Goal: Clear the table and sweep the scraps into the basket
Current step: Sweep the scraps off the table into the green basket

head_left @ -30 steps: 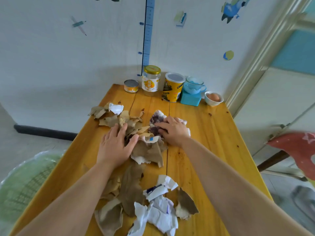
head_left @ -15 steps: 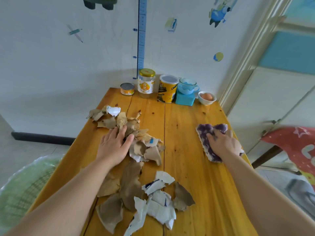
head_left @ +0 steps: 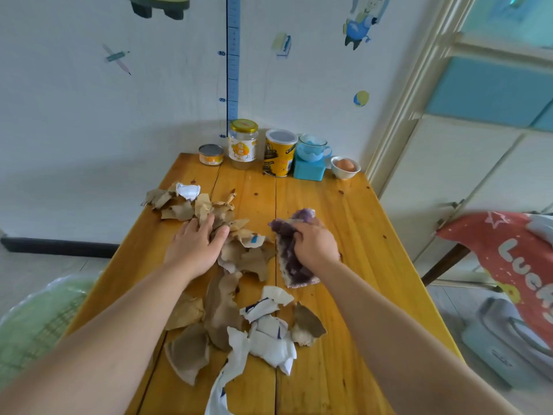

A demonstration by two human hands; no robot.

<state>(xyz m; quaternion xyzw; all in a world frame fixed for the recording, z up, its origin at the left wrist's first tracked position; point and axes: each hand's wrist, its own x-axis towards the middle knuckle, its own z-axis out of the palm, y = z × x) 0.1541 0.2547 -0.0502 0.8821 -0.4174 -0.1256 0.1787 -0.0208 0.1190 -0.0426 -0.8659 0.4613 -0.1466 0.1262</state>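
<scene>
Lettering "Luck" shows on the red fabric (head_left: 478, 239) right of the cloth (head_left: 288, 262); a bowl (head_left: 344, 175) beyond the cloth holds an egg (head_left: 346, 165). Your right grip (head_left: 314, 250) grasps that cloth, which lies lengthwise toward you on the worktop (head_left: 374, 235). Your left grip (head_left: 194, 250) lies flat, released, on scraps (head_left: 251, 260) left of it; the basket (head_left: 39, 324) sits farther left.

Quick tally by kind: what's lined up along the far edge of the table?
Tin can: 1
Glass jar: 1
Yellow canister: 1
Blue cup: 1
Blue box: 1
White bowl: 1
Egg: 1
Total: 7
</scene>
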